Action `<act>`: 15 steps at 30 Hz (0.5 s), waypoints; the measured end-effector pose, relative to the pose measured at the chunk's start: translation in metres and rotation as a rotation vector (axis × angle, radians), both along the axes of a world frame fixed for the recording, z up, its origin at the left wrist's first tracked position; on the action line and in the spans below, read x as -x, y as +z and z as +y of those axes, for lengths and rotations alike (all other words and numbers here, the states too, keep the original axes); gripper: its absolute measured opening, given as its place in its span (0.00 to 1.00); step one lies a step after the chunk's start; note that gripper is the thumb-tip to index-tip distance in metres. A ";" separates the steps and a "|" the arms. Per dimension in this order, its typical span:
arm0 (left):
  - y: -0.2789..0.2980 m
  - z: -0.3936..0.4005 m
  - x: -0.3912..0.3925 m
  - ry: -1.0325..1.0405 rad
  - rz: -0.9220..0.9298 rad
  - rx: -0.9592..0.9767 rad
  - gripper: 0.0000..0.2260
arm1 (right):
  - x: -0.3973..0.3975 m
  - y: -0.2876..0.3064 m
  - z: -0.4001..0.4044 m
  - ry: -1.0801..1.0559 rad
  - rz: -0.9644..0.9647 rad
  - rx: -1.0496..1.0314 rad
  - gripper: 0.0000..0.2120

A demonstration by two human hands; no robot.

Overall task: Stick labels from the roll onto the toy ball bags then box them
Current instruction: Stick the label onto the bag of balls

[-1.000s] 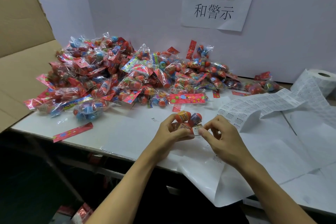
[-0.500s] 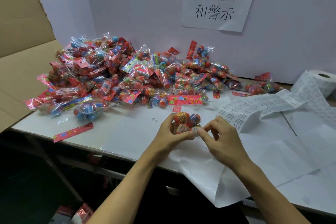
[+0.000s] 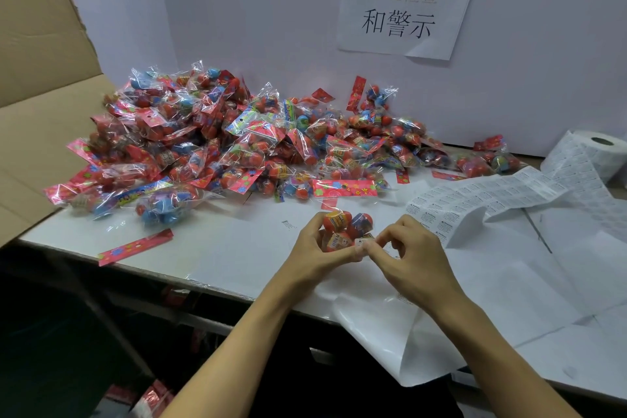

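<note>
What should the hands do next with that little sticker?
Probably press it flat. The left hand grips the bag of balls, and the right hand pinches a small white label against it, so smoothing it down seems next.

Single head cam, wide-angle, worn by the person, looking forward and down over the counter (image 3: 237, 248). Close range: both forearms enter from the bottom edge, hands land center frame. White back wall (image 3: 254, 10) fills the top, cardboard flap (image 3: 40, 61) upper left, counter's near edge runs diagonally across lower left. No second view, no overlap.
</note>
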State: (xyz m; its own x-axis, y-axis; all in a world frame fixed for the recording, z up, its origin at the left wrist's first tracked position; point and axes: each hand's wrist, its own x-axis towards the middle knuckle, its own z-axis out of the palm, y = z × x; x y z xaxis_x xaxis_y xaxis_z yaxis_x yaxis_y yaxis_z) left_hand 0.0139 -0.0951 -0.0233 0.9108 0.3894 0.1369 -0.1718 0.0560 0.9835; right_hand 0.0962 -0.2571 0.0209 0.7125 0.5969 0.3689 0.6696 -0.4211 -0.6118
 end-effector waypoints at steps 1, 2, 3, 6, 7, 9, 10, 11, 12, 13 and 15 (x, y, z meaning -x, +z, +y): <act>0.000 0.000 0.000 0.000 0.004 -0.007 0.25 | -0.001 -0.001 -0.001 -0.003 0.011 -0.004 0.12; -0.001 0.001 0.000 0.001 0.006 -0.010 0.26 | -0.002 -0.002 -0.001 -0.010 0.025 -0.010 0.14; -0.001 0.001 -0.001 0.002 0.004 -0.007 0.26 | -0.003 -0.003 -0.001 -0.023 0.044 -0.015 0.15; -0.003 0.002 -0.002 0.002 -0.002 0.015 0.27 | -0.009 -0.010 -0.001 -0.093 0.154 -0.100 0.19; -0.003 0.002 -0.002 0.002 0.001 0.022 0.28 | -0.011 -0.013 -0.002 -0.143 0.179 -0.151 0.19; -0.003 0.002 -0.002 0.013 0.008 0.035 0.30 | -0.011 -0.018 -0.003 -0.220 0.168 -0.218 0.19; -0.003 0.002 -0.003 0.015 0.009 0.041 0.30 | -0.009 -0.020 -0.003 -0.211 0.156 -0.228 0.18; -0.003 0.002 -0.003 0.013 0.008 0.048 0.29 | -0.008 -0.022 -0.002 -0.178 0.155 -0.231 0.15; -0.003 0.002 -0.004 0.008 0.005 0.056 0.29 | -0.005 -0.023 -0.001 -0.140 0.182 -0.229 0.13; -0.004 0.002 -0.004 0.004 -0.002 0.069 0.28 | -0.003 -0.023 0.001 -0.105 0.228 -0.220 0.14; -0.003 0.001 -0.005 -0.001 -0.023 0.120 0.27 | 0.000 -0.024 0.004 -0.063 0.306 -0.220 0.17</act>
State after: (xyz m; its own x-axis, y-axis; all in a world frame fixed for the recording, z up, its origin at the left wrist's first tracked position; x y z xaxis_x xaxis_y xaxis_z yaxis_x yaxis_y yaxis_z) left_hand 0.0185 -0.0944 -0.0264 0.9084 0.4034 0.1101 -0.1939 0.1731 0.9656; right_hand 0.0961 -0.2529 -0.0029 0.8424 0.4787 0.2476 0.4187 -0.2920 -0.8599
